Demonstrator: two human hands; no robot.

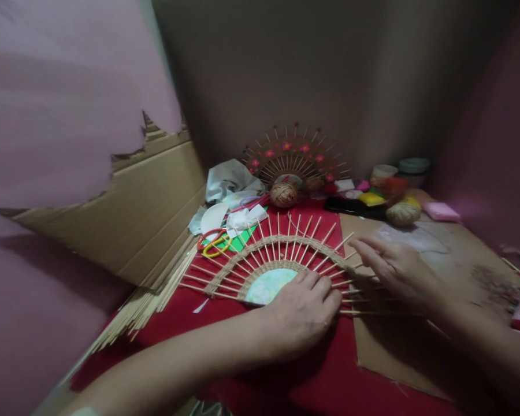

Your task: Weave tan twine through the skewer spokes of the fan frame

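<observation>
A half-round fan of thin wooden sticks [281,242] lies on a red cloth [329,375], with bands of jute twine woven through it and a pale blue-green half disc [266,285] at its centre. My left hand [301,312] rests flat on the fan's lower middle, fingers spread over the disc's edge and the sticks. At the fan's right side, my right hand [392,266] lies over the stick ends, fingers stretched toward the woven band. Whether those fingertips pinch twine is hidden.
A finished fan with pink flowers [297,156] leans at the back wall. Two twine balls [283,195] [402,214], scissors with red and yellow handles [212,242], white cloth scraps [229,182], small pots and coloured pieces crowd the back. Loose sticks [143,306] lie left by cardboard [125,214].
</observation>
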